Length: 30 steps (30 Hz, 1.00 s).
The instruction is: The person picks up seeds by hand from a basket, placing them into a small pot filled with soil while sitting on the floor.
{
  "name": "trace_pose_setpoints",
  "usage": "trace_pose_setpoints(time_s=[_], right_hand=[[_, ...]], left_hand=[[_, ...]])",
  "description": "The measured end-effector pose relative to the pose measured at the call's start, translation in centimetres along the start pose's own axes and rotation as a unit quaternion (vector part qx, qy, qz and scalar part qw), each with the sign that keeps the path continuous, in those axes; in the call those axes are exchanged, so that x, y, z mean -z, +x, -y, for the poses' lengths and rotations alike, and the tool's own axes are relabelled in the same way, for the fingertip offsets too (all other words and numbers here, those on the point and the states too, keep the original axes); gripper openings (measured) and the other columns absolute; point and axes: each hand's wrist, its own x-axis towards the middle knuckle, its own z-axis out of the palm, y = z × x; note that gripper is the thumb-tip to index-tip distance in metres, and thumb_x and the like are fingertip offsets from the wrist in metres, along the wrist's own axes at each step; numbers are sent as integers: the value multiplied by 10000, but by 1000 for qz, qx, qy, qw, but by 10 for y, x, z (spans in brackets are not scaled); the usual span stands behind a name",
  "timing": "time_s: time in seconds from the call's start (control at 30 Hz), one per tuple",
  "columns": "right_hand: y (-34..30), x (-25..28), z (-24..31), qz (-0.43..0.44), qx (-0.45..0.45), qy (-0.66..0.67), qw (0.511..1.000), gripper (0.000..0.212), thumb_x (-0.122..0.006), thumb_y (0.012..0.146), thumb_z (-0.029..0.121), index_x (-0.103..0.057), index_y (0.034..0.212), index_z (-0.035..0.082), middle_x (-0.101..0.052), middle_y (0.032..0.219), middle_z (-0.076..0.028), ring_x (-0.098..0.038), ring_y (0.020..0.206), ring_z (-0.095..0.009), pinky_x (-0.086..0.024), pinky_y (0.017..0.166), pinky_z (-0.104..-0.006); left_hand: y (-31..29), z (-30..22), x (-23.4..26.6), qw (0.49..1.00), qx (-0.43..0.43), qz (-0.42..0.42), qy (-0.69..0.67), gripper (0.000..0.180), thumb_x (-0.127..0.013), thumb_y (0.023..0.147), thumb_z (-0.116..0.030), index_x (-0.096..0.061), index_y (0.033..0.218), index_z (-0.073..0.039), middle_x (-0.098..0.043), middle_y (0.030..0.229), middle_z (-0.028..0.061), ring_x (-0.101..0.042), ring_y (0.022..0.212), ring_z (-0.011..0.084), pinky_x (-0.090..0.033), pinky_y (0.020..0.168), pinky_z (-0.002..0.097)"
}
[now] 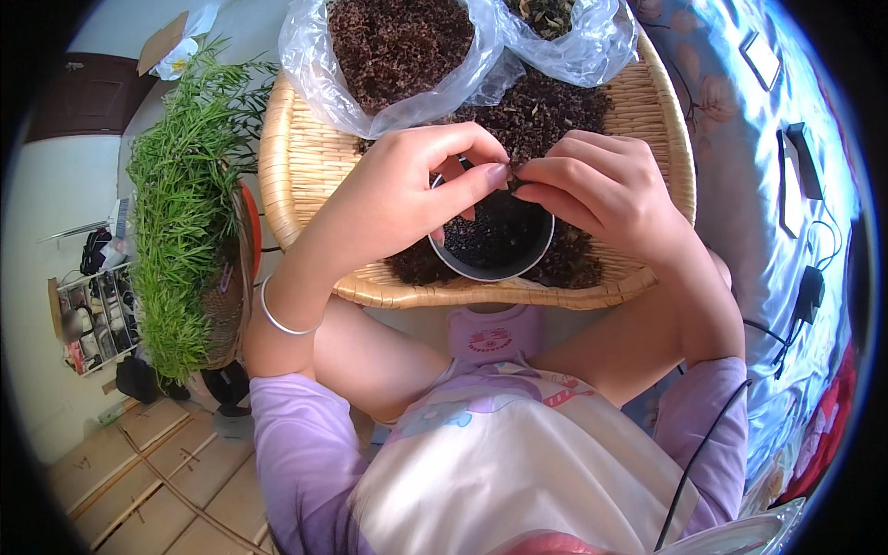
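Operator: In the head view, where is the work located?

Instructor: The reference part is the round pot (490,276). It sits on the woven tray (305,139) and contains dark granular material. Loose brown soil (578,97) lies beyond the pot and around its base. The open clear bag (301,55) stands beyond the pot, to its left.

Operator: State the condition of the hands.

Instructor: Both are narrow. The left hand (416,180) brings thumb and fingertips close together above the pot's far rim. The right hand (606,185) is pinched just beside it. Any piece between the fingertips is too small to identify.

Operator: Describe the arm pose.

Instructor: Both elbows are bent. The left forearm rises from the near left of the pot, its wrist arched; the right comes in from the near right, fingers curled, thumb beneath the index finger.

Operator: How should this fine pinching be done well?

Instructor: My judgement: center the fingertips over the opening, so crumbs drop inside. Use light pressure; small pieces may crush or slip. Hold the wrists clear of the rim, since a bump could tip the pot.
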Motion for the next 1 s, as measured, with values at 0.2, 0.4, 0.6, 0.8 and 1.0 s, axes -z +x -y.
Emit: trace_pose_setpoints(time_s=[0.2, 0.4, 0.6, 0.8, 1.0], right_hand=[[-1, 7, 0, -14, -100, 126, 987, 144, -699, 800, 103, -613, 882, 23, -611, 731, -78, -607, 609, -225, -481, 544, -289], [-6, 12, 0, -6, -376, 449, 810, 162, -572, 940, 175, -597, 1000, 26, -617, 755, -13, -553, 645, -46, -428, 544, -187], [1, 21, 1, 36, -374, 508, 775, 161, -594, 916, 168, -618, 1001, 33, -622, 789, -9, -592, 702, -62, -456, 582, -191], [2, 20, 2, 74, -367, 510, 774, 166, -581, 926, 180, -626, 993, 35, -628, 805, -5, -607, 730, -77, -477, 608, -205], [-5, 27, -28, 116, -278, 130, 944, 154, -594, 896, 168, -633, 946, 28, -658, 755, -106, -652, 711, -219, -501, 649, -306]], left_hand=[[-2, 2, 2, 999, -32, -19, -33, 181, -588, 925, -136, -601, 1054, -10, -639, 899, 37, -591, 687, 72, -468, 489, 185], [-2, 3, 1, 993, -99, 6, -57, 160, -563, 938, -116, -591, 1056, -12, -659, 928, 72, -592, 671, 74, -468, 500, 178], [-4, 5, 6, 988, -87, 39, -123, 146, -551, 950, -133, -589, 1039, -24, -670, 899, 108, -605, 653, 82, -468, 504, 176], [-5, 7, 7, 985, -96, 35, -142, 172, -552, 954, -167, -593, 1035, -22, -674, 877, 112, -609, 634, 91, -466, 497, 182], [-4, 4, 20, 991, -86, -71, -78, 169, -564, 936, -141, -621, 1033, -14, -690, 873, 120, -613, 638, 92, -468, 496, 187]])
